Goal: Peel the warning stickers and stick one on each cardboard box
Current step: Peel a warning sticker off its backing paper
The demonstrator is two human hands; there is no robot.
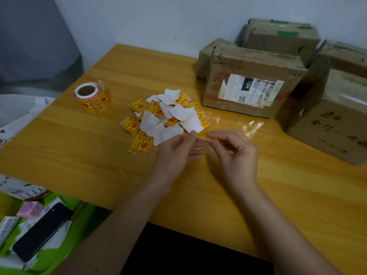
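Pinching one warning sticker (207, 137) between both hands' fingers (191, 135), boxes (252, 84) beyond.

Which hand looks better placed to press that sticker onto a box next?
Probably the right hand. Both hands pinch the sticker, but the cardboard boxes stand on the right side of the table, nearer the right hand. The left hand lies beside the cut sticker pile, farther from them.
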